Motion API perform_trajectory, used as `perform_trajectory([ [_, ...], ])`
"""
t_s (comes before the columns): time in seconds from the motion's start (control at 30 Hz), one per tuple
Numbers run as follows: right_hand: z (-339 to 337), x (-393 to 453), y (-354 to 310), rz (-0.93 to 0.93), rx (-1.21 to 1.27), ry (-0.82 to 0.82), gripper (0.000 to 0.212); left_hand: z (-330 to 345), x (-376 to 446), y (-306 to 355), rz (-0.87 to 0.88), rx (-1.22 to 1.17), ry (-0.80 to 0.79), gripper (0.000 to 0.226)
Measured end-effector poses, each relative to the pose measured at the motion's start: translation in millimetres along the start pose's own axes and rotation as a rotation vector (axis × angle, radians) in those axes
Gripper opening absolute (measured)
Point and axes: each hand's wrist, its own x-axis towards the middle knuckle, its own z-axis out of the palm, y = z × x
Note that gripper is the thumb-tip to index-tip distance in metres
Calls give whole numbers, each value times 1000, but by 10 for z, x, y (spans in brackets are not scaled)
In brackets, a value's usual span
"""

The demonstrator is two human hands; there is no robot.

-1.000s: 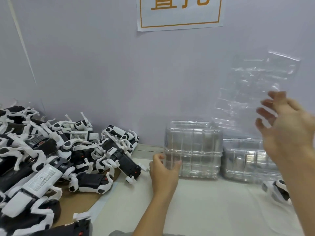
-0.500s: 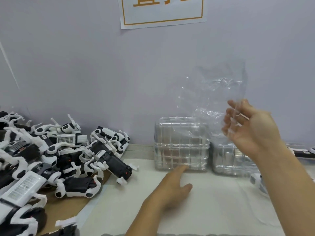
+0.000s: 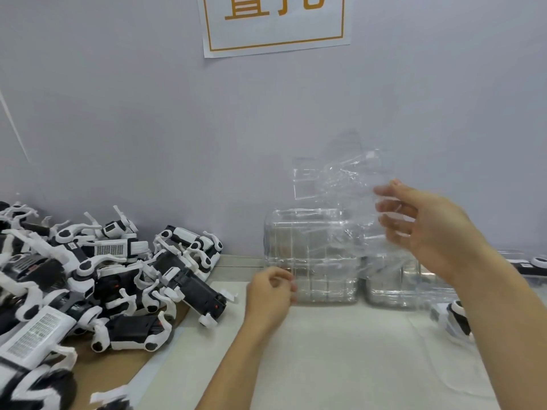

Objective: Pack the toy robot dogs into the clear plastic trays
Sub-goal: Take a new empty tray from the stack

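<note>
Since half a second ago my left hand (image 3: 270, 291) has lifted off the table (image 3: 340, 365) and curled up at the lower left corner of the left tray stack (image 3: 310, 255); its grip is curled loosely, fingertips at the stack's edge, and I cannot tell if it actually pinches plastic. Right hand (image 3: 426, 232) holds the loose clear tray (image 3: 334, 179) up in the air, now lower and further left, overlapping the top of the left stack; grip is pinching the tray's right edge, fingers in front, thumb hidden behind. Loose tray is thin, see-through, moulded with pockets, nothing in it, edges blurred. Two stacks of nested clear trays sit on the table against the wall, left stack taller, right tray stack (image 3: 405, 285) shorter and partly behind my right arm; no dogs visible inside either. Toy robot dogs (image 3: 97, 279) lie in a tangled pile on brown cardboard (image 3: 112, 362) at left, black bodies, white legs, some showing white label plates with codes. One more dog (image 3: 455, 321) lies just right of the stacks, partly hidden by my forearm. White sign (image 3: 275, 22) with orange characters on the wall above.
</note>
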Motion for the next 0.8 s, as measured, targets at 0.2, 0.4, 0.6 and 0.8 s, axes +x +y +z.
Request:
perform_trajectory([
  [0.2,-100,-141,-212,-146,-338,-198,36,-389,3,517,-29,-467,99,21],
  [0.4,50,-243,-236,-118,-927,-438,23,-703,-103,790,-178,-472,-77,38],
  [0.6,387,-274,-39,-65,-1119,-609,16,-627,-187,785,-346,-124,-332,39],
  [0.8,496,-303,35,6,-1158,-718,16,-581,-113,636,-203,65,-295,28],
])
